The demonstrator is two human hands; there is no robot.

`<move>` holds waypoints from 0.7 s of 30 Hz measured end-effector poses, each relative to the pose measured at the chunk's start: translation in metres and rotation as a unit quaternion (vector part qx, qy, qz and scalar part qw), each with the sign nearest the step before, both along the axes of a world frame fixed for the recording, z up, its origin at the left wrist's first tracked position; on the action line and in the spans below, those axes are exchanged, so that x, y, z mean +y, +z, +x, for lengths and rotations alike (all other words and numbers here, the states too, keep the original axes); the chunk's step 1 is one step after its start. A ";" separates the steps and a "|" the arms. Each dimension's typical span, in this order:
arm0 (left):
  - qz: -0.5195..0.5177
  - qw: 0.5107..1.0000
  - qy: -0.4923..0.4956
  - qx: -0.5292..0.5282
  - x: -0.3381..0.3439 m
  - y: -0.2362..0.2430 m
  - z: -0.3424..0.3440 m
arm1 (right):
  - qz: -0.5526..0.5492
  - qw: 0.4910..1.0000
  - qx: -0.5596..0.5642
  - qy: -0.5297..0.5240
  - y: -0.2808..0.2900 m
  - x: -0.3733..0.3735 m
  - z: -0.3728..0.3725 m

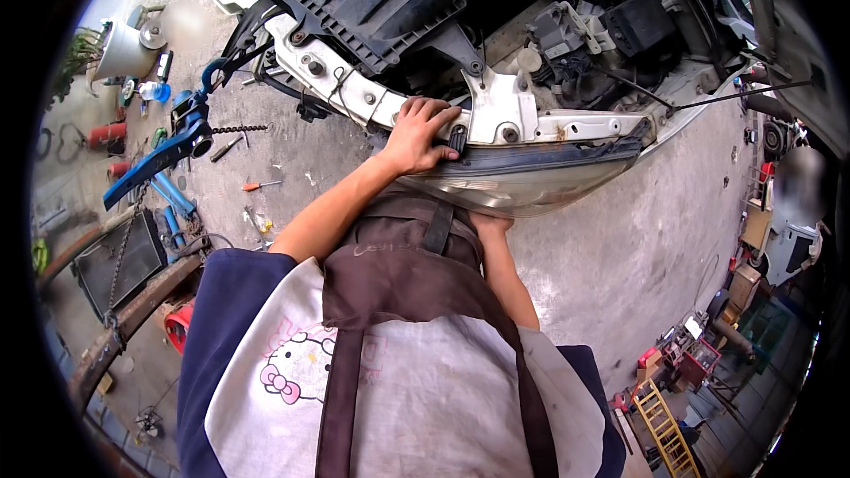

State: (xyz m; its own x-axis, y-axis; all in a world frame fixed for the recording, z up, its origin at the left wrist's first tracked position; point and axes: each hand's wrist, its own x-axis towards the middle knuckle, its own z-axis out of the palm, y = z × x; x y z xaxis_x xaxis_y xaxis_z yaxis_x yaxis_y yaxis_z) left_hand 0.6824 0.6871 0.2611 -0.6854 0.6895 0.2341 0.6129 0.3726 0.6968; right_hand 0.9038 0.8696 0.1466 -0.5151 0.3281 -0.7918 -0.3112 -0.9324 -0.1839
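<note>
A headlight (522, 190) with a clear, yellowed lens sits at the front of the car, below the white front crossmember (372, 99). My left hand (416, 137) is closed at the headlight's inner end. Its fingers bend over the crossmember's edge, and the thumb presses by a black tab (457, 138) at the lamp's upper corner. Under the lens is my right hand (491, 223), close to my body; its fingers are hidden behind the headlight and cannot be made out.
A black plastic cover (354, 4) and the uncovered engine bay lie beyond. Left stands a blue metal tool (164, 155) with a chain; an orange-handled screwdriver (257, 186) lies on the concrete floor. A yellow ladder (664, 429) and clutter line the right.
</note>
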 end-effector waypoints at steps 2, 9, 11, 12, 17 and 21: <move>-0.008 1.000 0.002 0.000 -0.001 0.001 0.000 | 0.001 1.000 -0.013 -0.002 0.012 -0.004 -0.005; -0.027 0.999 -0.020 0.001 0.005 0.012 -0.001 | -0.003 0.999 0.011 -0.030 -0.011 -0.002 0.003; -0.046 0.999 -0.011 0.000 0.005 0.013 0.001 | 0.024 0.998 0.025 -0.061 -0.003 -0.006 -0.003; -0.060 0.998 -0.019 -0.003 0.008 0.019 0.001 | 0.031 0.996 0.058 -0.067 -0.010 -0.005 0.001; -0.070 0.996 -0.043 0.029 0.015 0.018 -0.002 | 0.055 0.985 0.080 -0.144 0.005 -0.003 -0.014; -0.078 0.995 -0.064 0.001 0.017 0.017 -0.005 | 0.037 0.979 0.057 -0.192 0.012 -0.007 -0.016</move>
State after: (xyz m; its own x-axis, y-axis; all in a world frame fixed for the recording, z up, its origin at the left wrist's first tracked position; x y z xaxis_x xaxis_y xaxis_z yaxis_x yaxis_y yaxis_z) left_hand 0.6777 0.7045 0.2781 -0.5897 0.7989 0.1181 0.6628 0.3952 0.6360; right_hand 0.8878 0.8624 0.1586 -0.4271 0.5682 -0.7034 -0.6580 -0.7289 -0.1893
